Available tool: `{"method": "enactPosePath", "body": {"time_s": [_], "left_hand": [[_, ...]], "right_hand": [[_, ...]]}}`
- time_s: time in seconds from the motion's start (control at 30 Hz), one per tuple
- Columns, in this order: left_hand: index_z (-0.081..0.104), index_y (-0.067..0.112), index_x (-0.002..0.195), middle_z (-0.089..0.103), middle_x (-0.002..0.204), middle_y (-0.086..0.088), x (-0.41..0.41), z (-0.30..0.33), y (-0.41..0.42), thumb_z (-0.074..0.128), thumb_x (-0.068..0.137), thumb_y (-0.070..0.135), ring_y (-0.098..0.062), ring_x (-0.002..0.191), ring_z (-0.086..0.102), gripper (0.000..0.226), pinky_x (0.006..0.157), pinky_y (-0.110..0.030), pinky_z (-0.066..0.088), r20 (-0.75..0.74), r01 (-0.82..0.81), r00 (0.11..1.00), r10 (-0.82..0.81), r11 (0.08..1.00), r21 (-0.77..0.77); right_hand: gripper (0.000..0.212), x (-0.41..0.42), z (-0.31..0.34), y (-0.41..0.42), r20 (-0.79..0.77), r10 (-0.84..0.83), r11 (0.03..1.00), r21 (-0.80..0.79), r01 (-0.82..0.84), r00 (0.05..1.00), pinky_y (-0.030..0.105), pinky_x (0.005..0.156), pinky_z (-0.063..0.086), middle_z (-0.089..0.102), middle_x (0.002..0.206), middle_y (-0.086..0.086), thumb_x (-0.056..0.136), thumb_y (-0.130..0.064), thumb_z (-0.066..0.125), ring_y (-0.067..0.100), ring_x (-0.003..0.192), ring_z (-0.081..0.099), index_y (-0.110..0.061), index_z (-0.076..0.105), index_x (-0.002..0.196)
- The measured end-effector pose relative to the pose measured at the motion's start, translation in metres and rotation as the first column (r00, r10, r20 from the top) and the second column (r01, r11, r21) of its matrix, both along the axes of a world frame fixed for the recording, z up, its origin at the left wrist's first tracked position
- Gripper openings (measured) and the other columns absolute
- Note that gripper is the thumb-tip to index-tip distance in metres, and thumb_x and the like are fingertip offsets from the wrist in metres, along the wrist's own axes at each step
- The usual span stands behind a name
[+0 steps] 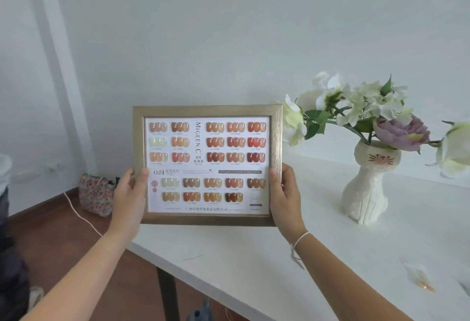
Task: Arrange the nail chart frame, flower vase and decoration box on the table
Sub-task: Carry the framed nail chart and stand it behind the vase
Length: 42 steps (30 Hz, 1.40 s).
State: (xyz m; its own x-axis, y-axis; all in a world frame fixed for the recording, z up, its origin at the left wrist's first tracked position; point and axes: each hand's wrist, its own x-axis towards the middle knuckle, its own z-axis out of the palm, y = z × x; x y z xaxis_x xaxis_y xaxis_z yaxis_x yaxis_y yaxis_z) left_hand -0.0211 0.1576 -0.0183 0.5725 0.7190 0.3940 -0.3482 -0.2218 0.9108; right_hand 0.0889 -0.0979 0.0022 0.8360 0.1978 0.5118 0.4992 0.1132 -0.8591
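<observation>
White wall fills the background, and a white desk (254, 264) runs along it from the lower middle out to the right. Above the desk's near left corner the nail chart frame (207, 165) is held upright, long axis lying level, its printed face turned to the camera. It is gripped from both short sides at once: the left hand (129, 193) is wrapped round the left edge with the thumb pressed on the front, and the right hand (286, 193) is clamped the same way on the right edge, a pale cord seen at that wrist. Neither hand can be called nearer; the frame sits squarely between them. Whether its bottom edge is touching the desk cannot be told, though it looks lifted. Open desktop lies below and beyond it, toward the wall.

To the right, well apart from the frame, the flower vase (368, 188) is already standing on the desk, a white cat shape with a drawn face, white and purple blooms reaching toward the frame's upper corner. No decoration box is seen.

On the chart, "MIGEEN.C" is read sideways, "024" is printed lower left, and small lines of Chinese text are too fine to make out. A floral bag (95, 195) is noted on the floor at left.
</observation>
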Motion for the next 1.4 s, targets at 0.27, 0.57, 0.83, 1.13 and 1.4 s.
{"method": "enactPosePath", "body": {"time_s": [0.27, 0.57, 0.83, 1.13, 1.4], "left_hand": [[0.057, 0.036, 0.101, 0.070, 0.089, 0.021, 0.017, 0.012, 0.050, 0.048, 0.093, 0.039, 0.001, 0.079, 0.069, 0.013, 0.053, -0.016, 0.054, -0.005, -0.063, 0.998, 0.063, 0.996, -0.062], [0.052, 0.025, 0.119, 0.067, 0.107, 0.006, 0.101, 0.007, 0.069, 0.046, 0.095, 0.038, -0.013, 0.092, 0.067, 0.027, 0.072, -0.034, 0.056, -0.042, -0.029, 0.999, 0.027, 0.998, -0.051], [0.051, 0.017, 0.121, 0.067, 0.103, 0.006, 0.181, -0.011, 0.050, 0.046, 0.095, 0.032, -0.007, 0.087, 0.067, 0.030, 0.059, -0.018, 0.056, -0.026, 0.021, 0.999, -0.023, 0.997, -0.074], [0.052, 0.020, 0.113, 0.068, 0.100, 0.006, 0.239, -0.025, 0.020, 0.048, 0.094, 0.031, -0.010, 0.087, 0.067, 0.022, 0.072, -0.029, 0.055, -0.013, 0.081, 0.997, -0.082, 0.993, -0.089], [0.053, 0.016, 0.116, 0.068, 0.099, 0.004, 0.276, -0.028, -0.007, 0.049, 0.093, 0.031, -0.008, 0.085, 0.066, 0.028, 0.070, -0.024, 0.053, -0.012, 0.111, 0.994, -0.112, 0.993, -0.047]], "right_hand": [[0.010, 0.035, 0.010, 0.064, -0.026, 0.091, 0.995, -0.047, -0.093, 0.995, 0.016, 0.062, 0.051, 0.064, 0.086, -0.009, 0.095, -0.037, 0.040, 0.002, 0.075, 0.065, -0.036, 0.048, 0.090], [0.011, 0.112, 0.006, 0.082, -0.083, 0.014, 0.998, -0.066, -0.020, 0.996, 0.031, 0.079, 0.052, 0.064, 0.088, -0.002, 0.094, -0.040, 0.041, 0.015, 0.086, 0.064, -0.042, 0.049, 0.087], [0.018, 0.178, -0.008, 0.060, -0.168, -0.087, 0.992, -0.103, 0.070, 0.982, 0.048, 0.096, 0.045, 0.064, 0.106, 0.010, 0.092, -0.041, 0.041, 0.024, 0.102, 0.060, -0.026, 0.052, 0.097], [0.024, 0.220, -0.022, 0.024, -0.147, -0.192, 0.977, -0.123, 0.174, 0.970, 0.047, 0.084, 0.048, 0.054, 0.078, 0.005, 0.089, -0.047, 0.042, 0.026, 0.078, 0.057, -0.026, 0.051, 0.082], [0.028, 0.246, -0.038, -0.005, -0.155, -0.266, 0.963, -0.080, 0.256, 0.951, 0.039, 0.085, 0.049, 0.062, 0.089, -0.001, 0.092, -0.043, 0.039, 0.023, 0.092, 0.062, -0.023, 0.054, 0.106]]}}
